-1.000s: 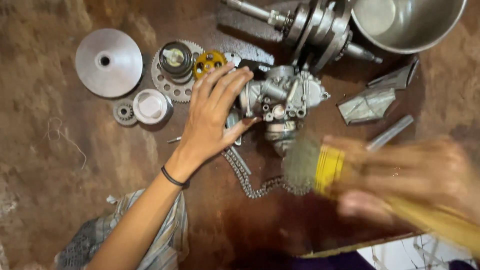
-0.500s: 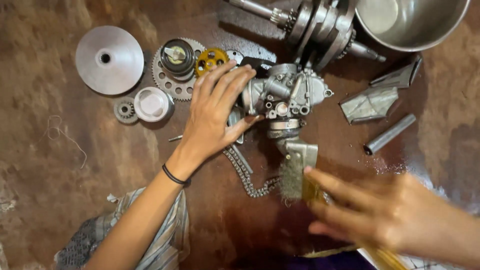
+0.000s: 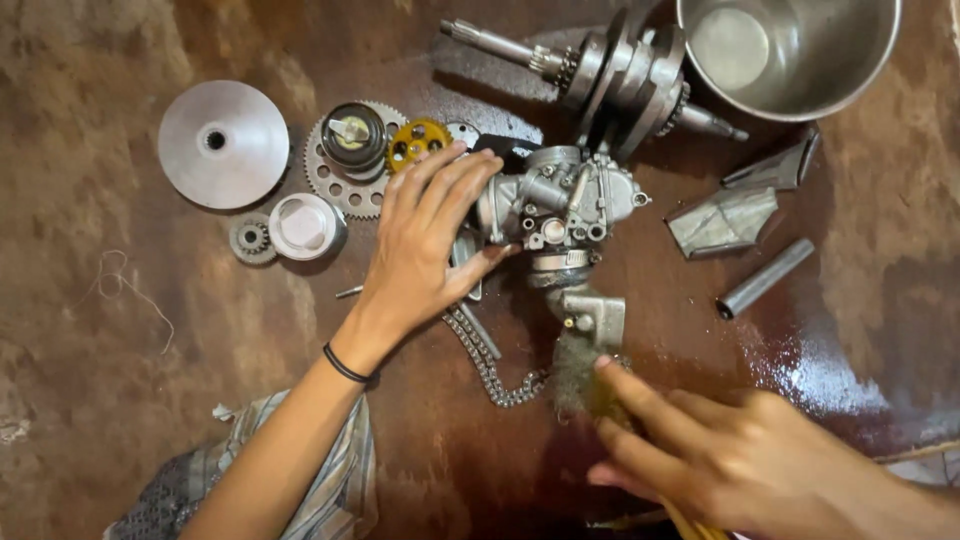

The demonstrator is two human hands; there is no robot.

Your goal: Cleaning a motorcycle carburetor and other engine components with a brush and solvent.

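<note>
Left hand: the left hand [image 3: 425, 250] lies flat and spread, fingers pressing down on the carburettor [image 3: 560, 205], thumb tucked under its near side, a black band on the wrist.
Right hand: the right hand [image 3: 730, 455] comes in low from the bottom right, fingers curled round a brush [image 3: 585, 385] with a yellowish handle (the bristles are a blur, so the exact grip is hard to read).
Carburettor: grey cast metal, lying mid-scene on the dark wet floor [image 3: 120, 400], its lower spigot pointing at the brush, bristles right against it.
Chain: a small link chain [image 3: 490, 365] curls from under the left palm toward the brush.
Left cluster: a smooth pulley disc [image 3: 223, 143], a toothed sprocket [image 3: 345, 185] with a yellow gear [image 3: 418, 143] just beside it, a short piston-like cup [image 3: 303, 226] and a tiny cog [image 3: 251, 239].
Top: a crankshaft [image 3: 620, 70] lies beside a steel bowl [image 3: 790, 55].
Right: crumpled metal pieces [image 3: 725, 218] and a short grey tube [image 3: 765, 278], well apart from both hands.
</note>
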